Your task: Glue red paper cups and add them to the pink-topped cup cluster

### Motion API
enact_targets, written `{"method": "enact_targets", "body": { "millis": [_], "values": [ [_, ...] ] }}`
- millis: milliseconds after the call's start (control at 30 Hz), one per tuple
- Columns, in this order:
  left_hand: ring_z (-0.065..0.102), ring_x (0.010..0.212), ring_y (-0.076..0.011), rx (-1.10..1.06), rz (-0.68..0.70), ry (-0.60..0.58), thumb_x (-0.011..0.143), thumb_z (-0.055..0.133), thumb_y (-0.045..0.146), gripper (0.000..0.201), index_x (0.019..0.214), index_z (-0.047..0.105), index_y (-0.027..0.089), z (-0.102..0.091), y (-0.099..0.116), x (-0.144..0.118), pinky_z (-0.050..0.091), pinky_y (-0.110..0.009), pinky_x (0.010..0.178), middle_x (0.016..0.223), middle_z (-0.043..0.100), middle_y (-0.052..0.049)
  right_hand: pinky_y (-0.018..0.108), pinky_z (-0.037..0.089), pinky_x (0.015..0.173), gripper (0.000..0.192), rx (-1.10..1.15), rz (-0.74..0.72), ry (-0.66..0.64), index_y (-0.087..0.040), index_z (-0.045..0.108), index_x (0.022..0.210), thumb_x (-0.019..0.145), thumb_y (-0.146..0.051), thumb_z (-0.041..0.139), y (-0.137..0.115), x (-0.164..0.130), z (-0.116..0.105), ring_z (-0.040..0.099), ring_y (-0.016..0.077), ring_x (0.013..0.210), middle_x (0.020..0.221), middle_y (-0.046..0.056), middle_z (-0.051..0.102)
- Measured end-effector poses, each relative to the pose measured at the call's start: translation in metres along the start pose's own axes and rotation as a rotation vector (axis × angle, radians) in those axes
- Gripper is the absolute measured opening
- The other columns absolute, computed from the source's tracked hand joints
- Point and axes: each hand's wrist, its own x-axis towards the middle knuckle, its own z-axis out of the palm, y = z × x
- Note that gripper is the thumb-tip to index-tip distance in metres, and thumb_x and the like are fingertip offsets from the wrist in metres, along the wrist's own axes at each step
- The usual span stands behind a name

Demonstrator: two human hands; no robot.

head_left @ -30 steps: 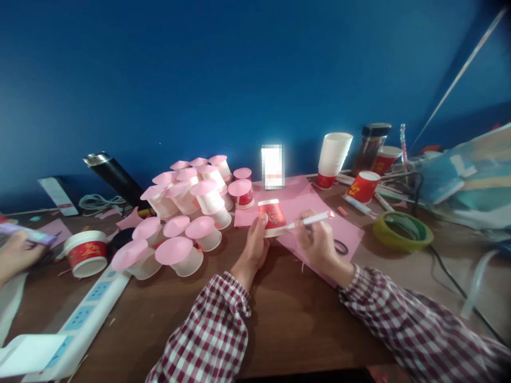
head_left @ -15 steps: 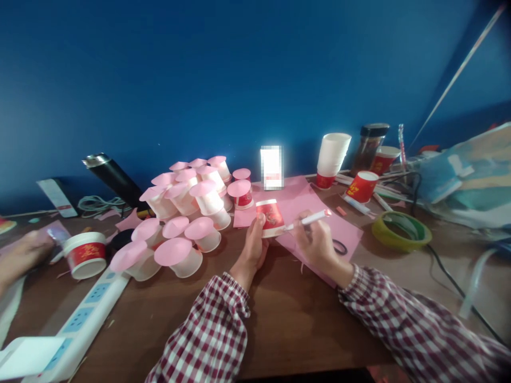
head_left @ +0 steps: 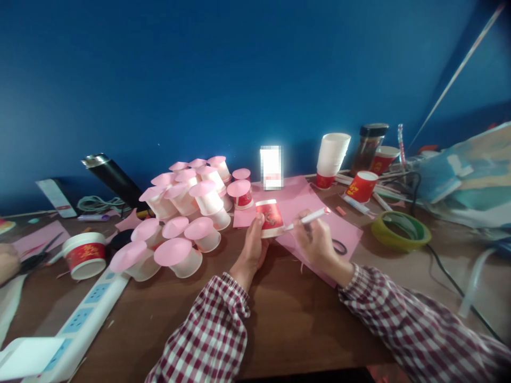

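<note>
My left hand (head_left: 254, 240) is wrapped round a red and white paper cup (head_left: 271, 217) with a gold pattern, which is held upside down or tilted; I cannot tell which. In my right hand (head_left: 317, 239) is a white marker pen (head_left: 316, 215), gripped between thumb and fingers. Its tip is at the lower right edge of the cup, and whether it touches is too small to tell. Pink paper sheets (head_left: 295, 201) lie beneath and behind both hands. A dark ring (head_left: 339, 247) rests on the paper beside my right wrist.
Several cups with pink paper cones (head_left: 173, 251) stand left of my hands. A power strip (head_left: 91, 314) lies front left. At the right are a roll of tape (head_left: 401, 231), stacked cups (head_left: 334, 157) and a red cup (head_left: 361, 187). Another person's hand (head_left: 8, 263) shows at the left edge.
The other person's hand has drawn back toward the left edge, and a purple pen now lies near the coiled cable. My hands, the cup and the marker look almost unmoved.
</note>
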Motion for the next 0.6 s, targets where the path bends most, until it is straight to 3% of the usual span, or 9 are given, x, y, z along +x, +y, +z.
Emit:
{"method": "enact_targets", "body": {
  "millis": [367,600],
  "values": [
    [0.063,0.076,-0.0141,0.042,-0.009,0.014,0.077,0.075,0.05,0.04,0.093,0.064,0.015,0.0034,0.004,-0.0015,0.05,-0.028,0.074,0.087,0.067,-0.003,0.024,0.035,0.05,0.02,0.027,0.034,-0.042,-0.022,0.046,0.073,0.092,-0.026,0.046,-0.0014,-0.0014,0.0004,0.046,0.0115,0.049,0.058,-0.004,0.05],
    [0.063,0.076,-0.0129,0.079,-0.004,0.057,0.073,0.08,0.041,0.035,0.09,0.064,0.015,0.0044,0.0055,-0.0014,0.05,-0.027,0.076,0.084,0.067,-0.003,0.024,0.034,0.048,0.016,0.112,0.058,0.055,-0.021,0.049,0.078,0.092,-0.027,0.047,-0.0021,-0.0031,0.0003,0.044,0.0108,0.047,0.057,-0.005,0.047]
  ]
}}
